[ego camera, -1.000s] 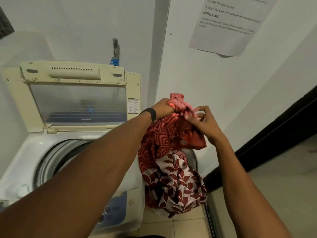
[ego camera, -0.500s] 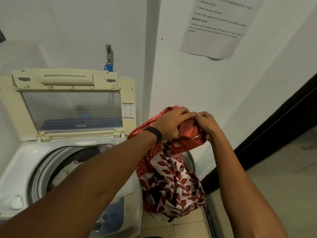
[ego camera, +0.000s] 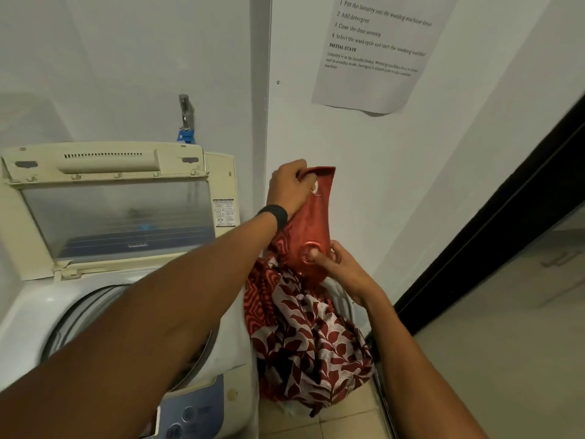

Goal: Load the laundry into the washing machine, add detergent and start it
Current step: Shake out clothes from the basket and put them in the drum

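A top-loading washing machine point(ego camera: 38, 315) stands at the left with its lid point(ego camera: 117, 213) raised against the wall; my left forearm hides much of the drum opening. To its right a heap of red-and-white patterned laundry point(ego camera: 313, 340) fills a basket. Above the heap I hold a red garment point(ego camera: 313, 223) stretched upright. My left hand point(ego camera: 289, 186) grips its top edge. My right hand point(ego camera: 337, 267) pinches its lower part.
A tap with a blue fitting point(ego camera: 186, 122) sticks out of the wall behind the machine. A printed instruction sheet point(ego camera: 376, 49) hangs on the wall at the upper right. The blue control panel point(ego camera: 193, 410) sits at the machine's front. A dark door frame point(ego camera: 493, 229) runs along the right.
Both hands were bunched together on the red garment; now my left hand has lifted its top edge while my right hand has dropped lower, stretching the cloth out.
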Available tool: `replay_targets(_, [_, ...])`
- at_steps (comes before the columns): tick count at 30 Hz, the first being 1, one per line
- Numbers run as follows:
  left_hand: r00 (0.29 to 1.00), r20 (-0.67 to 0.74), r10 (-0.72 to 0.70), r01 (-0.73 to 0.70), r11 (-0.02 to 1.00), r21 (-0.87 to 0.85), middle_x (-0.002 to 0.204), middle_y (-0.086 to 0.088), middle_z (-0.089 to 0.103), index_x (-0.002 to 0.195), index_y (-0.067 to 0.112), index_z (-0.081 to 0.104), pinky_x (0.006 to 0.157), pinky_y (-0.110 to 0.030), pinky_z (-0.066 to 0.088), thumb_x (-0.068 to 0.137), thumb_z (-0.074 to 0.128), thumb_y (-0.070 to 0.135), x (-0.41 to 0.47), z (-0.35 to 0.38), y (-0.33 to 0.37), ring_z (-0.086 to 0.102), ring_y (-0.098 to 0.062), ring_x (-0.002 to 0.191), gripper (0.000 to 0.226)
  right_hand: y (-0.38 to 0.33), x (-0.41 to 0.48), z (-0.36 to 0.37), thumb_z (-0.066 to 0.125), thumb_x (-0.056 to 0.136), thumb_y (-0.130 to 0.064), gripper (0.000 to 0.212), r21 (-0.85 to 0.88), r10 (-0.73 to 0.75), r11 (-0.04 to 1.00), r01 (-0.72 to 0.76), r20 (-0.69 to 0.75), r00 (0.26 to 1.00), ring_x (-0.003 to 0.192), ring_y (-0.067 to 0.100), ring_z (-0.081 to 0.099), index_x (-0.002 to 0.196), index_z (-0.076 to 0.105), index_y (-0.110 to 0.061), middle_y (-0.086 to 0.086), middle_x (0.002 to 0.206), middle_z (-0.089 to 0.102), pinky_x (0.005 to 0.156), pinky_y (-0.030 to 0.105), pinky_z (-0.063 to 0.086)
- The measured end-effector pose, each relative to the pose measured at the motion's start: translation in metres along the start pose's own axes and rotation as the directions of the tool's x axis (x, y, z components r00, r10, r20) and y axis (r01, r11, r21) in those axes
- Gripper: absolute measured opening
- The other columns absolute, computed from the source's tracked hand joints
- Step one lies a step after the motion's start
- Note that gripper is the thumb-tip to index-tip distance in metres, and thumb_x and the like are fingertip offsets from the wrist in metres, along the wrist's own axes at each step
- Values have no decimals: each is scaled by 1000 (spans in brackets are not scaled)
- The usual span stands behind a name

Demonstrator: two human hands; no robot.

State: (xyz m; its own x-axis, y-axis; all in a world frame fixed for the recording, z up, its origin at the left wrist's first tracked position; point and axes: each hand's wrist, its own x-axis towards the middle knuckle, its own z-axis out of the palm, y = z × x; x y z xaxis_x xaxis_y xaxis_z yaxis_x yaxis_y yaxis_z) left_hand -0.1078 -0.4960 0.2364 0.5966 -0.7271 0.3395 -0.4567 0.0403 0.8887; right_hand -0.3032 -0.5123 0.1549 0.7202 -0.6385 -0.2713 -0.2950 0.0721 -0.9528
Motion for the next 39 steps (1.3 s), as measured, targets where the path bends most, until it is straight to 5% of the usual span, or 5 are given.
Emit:
replay_targets(4, [998,22,-63,64,997,-49,76,0,57,90,19,49,61,-28,44,94,58,7,4,-11,-7,54,-17,67,16,-7,14,-33,79,89,-24,18,-163,-151,981,109,-276,949,93,27,73,104,74,-14,10,101,77,81,38,59])
replay_targets(10, [968,187,-167,203,960,-193,95,-8,71,101,7,71,80,-25,55,91,70,1,-6,-29,-18,67,-18,88,11,-81,15,-76,81,79,-30,27,-364,-343,920,146,-565,750,59,19,58,66,62,-15,4,61,61,59,34,46])
replay_targets(24, [931,304,-202,267,945,-189,111,-5,75,121,17,71,95,-34,58,108,46,46,-30,7,5,72,-21,103,40,-110,25,-15,66,99,-25,18,-84,-298,954,286,-320,899,95,18,75,103,78,-13,2,99,78,91,40,61])
replay_targets(32, [931,220,-291,346,895,-282,108,-16,75,105,17,69,94,-46,58,108,42,51,-15,5,17,72,-33,97,44,-54,15,-16,70,95,-21,38,-359,-202,917,176,-36,979,96,14,69,129,55,-21,0,113,69,82,30,59])
replay_targets(39, [943,207,-259,299,935,-191,102,-10,73,98,21,69,90,-37,57,109,41,46,-9,-19,6,70,-26,95,40,-32,14,-40,57,104,-37,20,-583,-384,773,250,-118,916,74,9,64,90,65,-25,-7,81,68,71,30,53])
